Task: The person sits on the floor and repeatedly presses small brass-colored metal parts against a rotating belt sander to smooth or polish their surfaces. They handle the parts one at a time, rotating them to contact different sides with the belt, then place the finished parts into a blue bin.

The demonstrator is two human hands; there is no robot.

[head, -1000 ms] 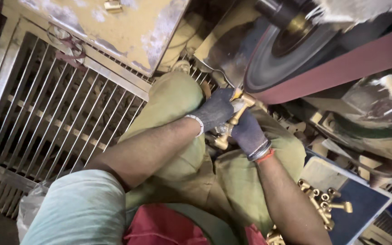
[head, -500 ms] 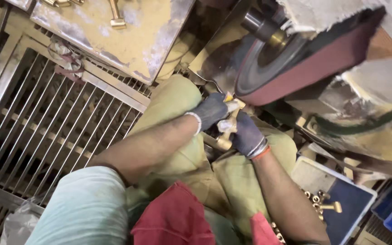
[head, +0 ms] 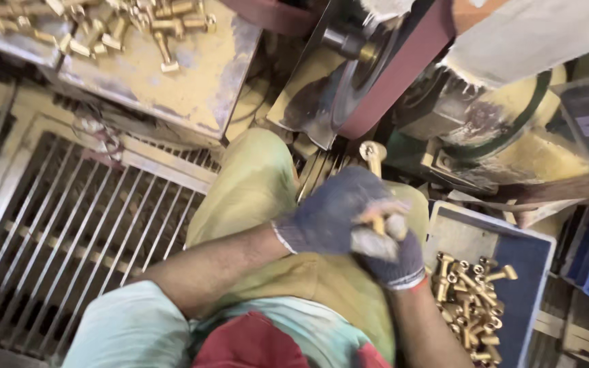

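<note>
Far left of our hands we see a metal grate (head: 69, 232). Up left is a dusty counter (head: 192, 82) with gold parts. Our left hand (head: 335, 215) and right hand (head: 390, 255) squeeze a gold part (head: 375, 158) together. A blue bin (head: 512, 272) sits right.

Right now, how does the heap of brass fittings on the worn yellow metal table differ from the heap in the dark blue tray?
The brass fittings on the yellow metal table lie spread along the top left edge of the view, far from both hands; those in the dark blue tray are piled in a walled tray beside the gloved right hand. The table's pieces sit on an open, worn surface; the tray's crowd one corner. Both are small golden fittings.
</note>
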